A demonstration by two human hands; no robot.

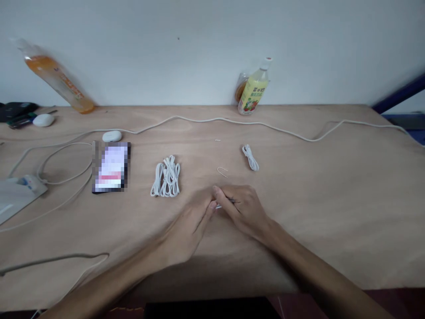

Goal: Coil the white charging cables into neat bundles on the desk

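My left hand (194, 221) and my right hand (244, 208) meet over the middle of the table, fingers closed. Between them shows a short stretch of white cable (218, 206), mostly hidden by the fingers. Just beyond the hands lies a thin white twist tie (222, 172), bent into a hook. A smaller white scrap (217, 140) rests farther back. To the left sits a group of several coiled white cables (166, 179), side by side and partly overlapping. One more coiled white cable (250, 157) lies by itself, beyond my right hand.
A phone (112, 168) and a white earbud case (112, 136) lie on the left. One long white cord (199, 120) crosses the back of the table. By the wall are an orange drink bottle (59, 84) and a yellow drink bottle (254, 93).
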